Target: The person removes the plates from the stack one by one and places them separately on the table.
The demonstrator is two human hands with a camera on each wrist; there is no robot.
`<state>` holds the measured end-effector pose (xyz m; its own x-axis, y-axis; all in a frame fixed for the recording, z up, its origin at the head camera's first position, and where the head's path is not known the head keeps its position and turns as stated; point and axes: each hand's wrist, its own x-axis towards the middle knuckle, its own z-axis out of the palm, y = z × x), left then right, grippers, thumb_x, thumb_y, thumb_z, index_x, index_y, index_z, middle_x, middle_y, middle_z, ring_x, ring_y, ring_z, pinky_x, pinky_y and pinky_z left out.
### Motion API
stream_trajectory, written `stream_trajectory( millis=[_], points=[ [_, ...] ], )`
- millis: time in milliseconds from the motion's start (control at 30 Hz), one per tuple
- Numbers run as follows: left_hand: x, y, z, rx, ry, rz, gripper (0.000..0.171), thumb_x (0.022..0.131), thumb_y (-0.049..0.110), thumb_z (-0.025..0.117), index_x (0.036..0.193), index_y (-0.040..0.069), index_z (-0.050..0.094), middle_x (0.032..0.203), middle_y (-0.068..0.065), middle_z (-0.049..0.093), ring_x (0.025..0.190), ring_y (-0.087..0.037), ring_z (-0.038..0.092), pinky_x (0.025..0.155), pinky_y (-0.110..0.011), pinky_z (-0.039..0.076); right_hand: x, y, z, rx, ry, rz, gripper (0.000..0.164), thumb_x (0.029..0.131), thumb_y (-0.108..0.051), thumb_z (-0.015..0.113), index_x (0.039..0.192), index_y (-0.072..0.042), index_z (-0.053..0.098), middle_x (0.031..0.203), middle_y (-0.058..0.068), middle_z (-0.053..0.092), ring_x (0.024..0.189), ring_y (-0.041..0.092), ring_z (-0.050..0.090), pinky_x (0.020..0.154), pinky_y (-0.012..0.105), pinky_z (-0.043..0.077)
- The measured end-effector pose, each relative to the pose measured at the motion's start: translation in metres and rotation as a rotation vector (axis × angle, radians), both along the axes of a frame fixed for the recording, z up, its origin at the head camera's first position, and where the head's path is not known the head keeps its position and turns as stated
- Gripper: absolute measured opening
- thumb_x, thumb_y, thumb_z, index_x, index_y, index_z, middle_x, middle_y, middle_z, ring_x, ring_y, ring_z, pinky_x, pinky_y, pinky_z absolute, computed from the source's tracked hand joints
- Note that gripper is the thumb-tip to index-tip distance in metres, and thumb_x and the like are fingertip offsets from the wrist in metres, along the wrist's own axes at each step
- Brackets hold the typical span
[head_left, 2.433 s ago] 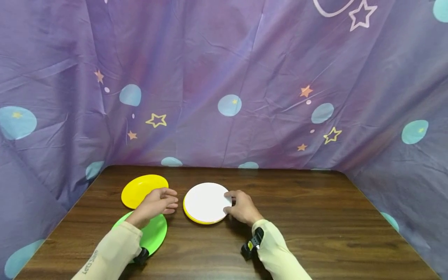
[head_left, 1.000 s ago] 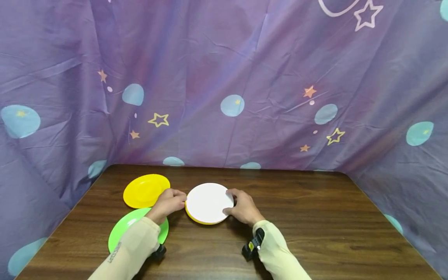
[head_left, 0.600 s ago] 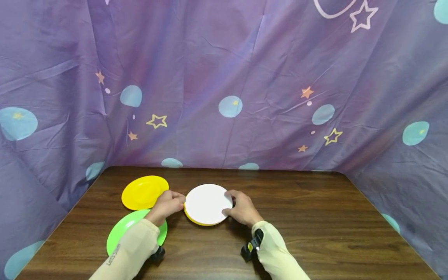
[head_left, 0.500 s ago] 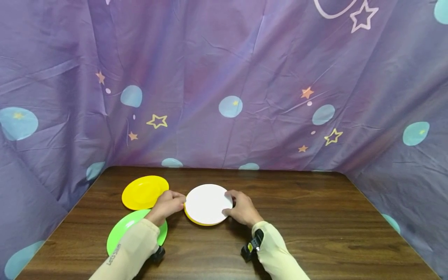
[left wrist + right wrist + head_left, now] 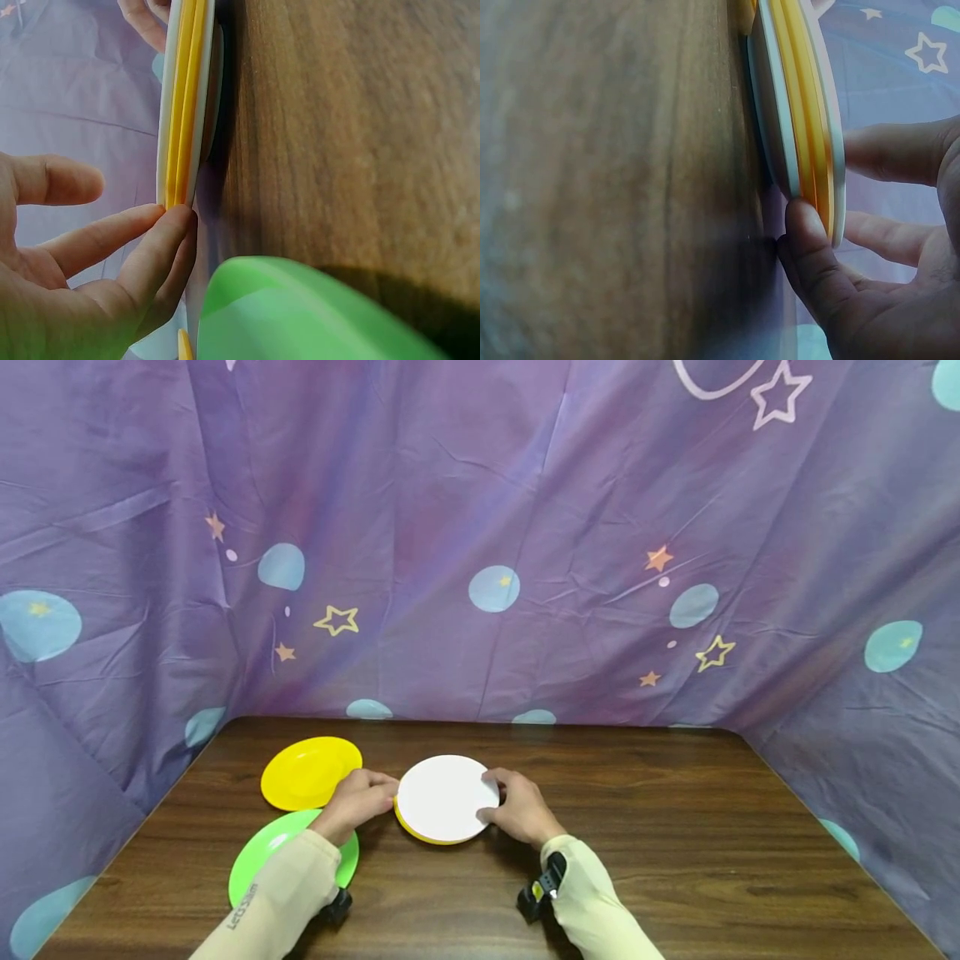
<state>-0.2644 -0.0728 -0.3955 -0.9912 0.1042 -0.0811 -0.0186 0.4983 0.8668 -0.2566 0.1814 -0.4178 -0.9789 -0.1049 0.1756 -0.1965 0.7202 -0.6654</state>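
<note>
In the head view, a stack of round plates sits mid-table with a white plate [image 5: 448, 797] on top. From the side, the left wrist view shows yellow plates [image 5: 184, 105] sandwiched between that one and a pale lower plate [image 5: 201, 112]. My left hand [image 5: 358, 803] pinches the stack's left rim with its fingertips, one finger held free above. On the opposite side my right hand [image 5: 521, 808] grips the rim, thumb and finger over the top plate, other fingertips [image 5: 806, 221] against the edge from below. The stack stays close over the tabletop.
A separate yellow plate [image 5: 307, 772] lies at the back left. In front of it a green plate [image 5: 262, 852] is partly covered by my left forearm. The brown wooden table [image 5: 675, 827] ends at a purple patterned curtain [image 5: 427, 527] behind.
Compared with 2.4 s ago, my left hand has moved right from beside the stack to its left rim, uncovering more of the green plate. The right hand has kept its grip. Little differs since one second ago.
</note>
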Motion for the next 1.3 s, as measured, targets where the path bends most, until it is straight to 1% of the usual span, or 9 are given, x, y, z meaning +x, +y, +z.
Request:
stream_trajectory(
  millis=[133, 400, 567, 667, 800, 900, 967, 1133, 1300],
  points=[
    [0.000, 0.000, 0.001, -0.010, -0.006, 0.002, 0.036, 0.085, 0.015, 0.062, 0.114, -0.003, 0.073, 0.121, -0.018, 0.072, 0.116, -0.027, 0.061, 0.099, -0.040, 0.049, 0.000, 0.001, 0.000, -0.010, -0.009, 0.000, 0.054, 0.071, -0.009, 0.083, 0.122, -0.001, 0.066, 0.114, 0.018, 0.071, 0.101, 0.028, 0.068, 0.090, 0.041, 0.054],
    [0.001, 0.001, 0.002, -0.033, 0.002, 0.002, 0.034, 0.086, 0.013, 0.060, 0.113, -0.002, 0.073, 0.118, -0.016, 0.071, 0.106, -0.023, 0.059, 0.086, -0.031, 0.049, 0.000, 0.002, 0.000, -0.023, -0.013, 0.001, 0.055, 0.071, -0.008, 0.083, 0.122, -0.001, 0.066, 0.113, 0.018, 0.072, 0.101, 0.028, 0.068, 0.090, 0.042, 0.054],
    [0.000, 0.002, 0.004, -0.060, 0.023, -0.007, 0.032, 0.086, 0.014, 0.061, 0.112, -0.002, 0.074, 0.116, -0.015, 0.073, 0.108, -0.024, 0.061, 0.092, -0.036, 0.050, 0.001, 0.003, 0.001, -0.032, -0.014, -0.009, 0.055, 0.071, -0.009, 0.083, 0.123, -0.003, 0.066, 0.109, 0.016, 0.073, 0.098, 0.025, 0.067, 0.089, 0.040, 0.053],
    [0.000, 0.003, 0.005, -0.079, 0.023, -0.012, 0.033, 0.088, 0.016, 0.061, 0.113, -0.001, 0.074, 0.118, -0.016, 0.073, 0.114, -0.027, 0.062, 0.097, -0.040, 0.050, 0.001, 0.004, 0.000, -0.035, -0.006, -0.012, 0.055, 0.071, -0.009, 0.083, 0.123, -0.003, 0.066, 0.109, 0.016, 0.073, 0.099, 0.025, 0.066, 0.091, 0.041, 0.053],
    [-0.001, 0.005, 0.004, -0.094, 0.010, -0.015, 0.032, 0.092, 0.019, 0.061, 0.113, 0.000, 0.074, 0.121, -0.016, 0.072, 0.120, -0.030, 0.061, 0.102, -0.044, 0.050, 0.001, 0.005, -0.001, -0.051, -0.013, -0.020, 0.054, 0.071, -0.008, 0.082, 0.123, -0.004, 0.067, 0.117, 0.017, 0.071, 0.109, 0.029, 0.064, 0.098, 0.045, 0.051],
    [-0.002, 0.004, 0.003, -0.093, 0.002, -0.015, 0.032, 0.092, 0.020, 0.062, 0.112, -0.001, 0.075, 0.120, -0.017, 0.073, 0.119, -0.031, 0.062, 0.102, -0.046, 0.050, 0.001, 0.006, -0.002, -0.066, -0.021, -0.028, 0.054, 0.072, -0.008, 0.082, 0.123, -0.005, 0.067, 0.122, 0.018, 0.070, 0.115, 0.032, 0.063, 0.103, 0.049, 0.049],
    [-0.002, 0.003, 0.002, -0.088, 0.003, -0.012, 0.032, 0.091, 0.020, 0.063, 0.111, -0.002, 0.075, 0.118, -0.017, 0.073, 0.116, -0.030, 0.063, 0.101, -0.044, 0.050, 0.001, 0.007, -0.003, -0.073, -0.024, -0.031, 0.054, 0.072, -0.008, 0.082, 0.124, -0.005, 0.067, 0.123, 0.019, 0.069, 0.117, 0.033, 0.062, 0.104, 0.050, 0.048],
    [-0.002, 0.000, 0.001, -0.062, 0.002, -0.010, 0.032, 0.087, 0.015, 0.061, 0.109, -0.004, 0.075, 0.116, -0.018, 0.073, 0.107, -0.024, 0.062, 0.090, -0.033, 0.051, 0.002, 0.008, -0.003, -0.103, -0.044, -0.041, 0.054, 0.073, -0.007, 0.081, 0.125, -0.006, 0.067, 0.124, 0.019, 0.069, 0.115, 0.031, 0.063, 0.102, 0.049, 0.049],
    [-0.002, 0.002, 0.003, -0.048, -0.007, -0.013, 0.034, 0.086, 0.014, 0.059, 0.110, -0.005, 0.074, 0.117, -0.019, 0.072, 0.101, -0.022, 0.060, 0.079, -0.024, 0.048, 0.002, 0.012, -0.001, -0.185, -0.083, -0.053, 0.056, 0.073, -0.001, 0.080, 0.127, -0.003, 0.067, 0.116, 0.020, 0.071, 0.100, 0.024, 0.065, 0.085, 0.035, 0.054]
  ],
)
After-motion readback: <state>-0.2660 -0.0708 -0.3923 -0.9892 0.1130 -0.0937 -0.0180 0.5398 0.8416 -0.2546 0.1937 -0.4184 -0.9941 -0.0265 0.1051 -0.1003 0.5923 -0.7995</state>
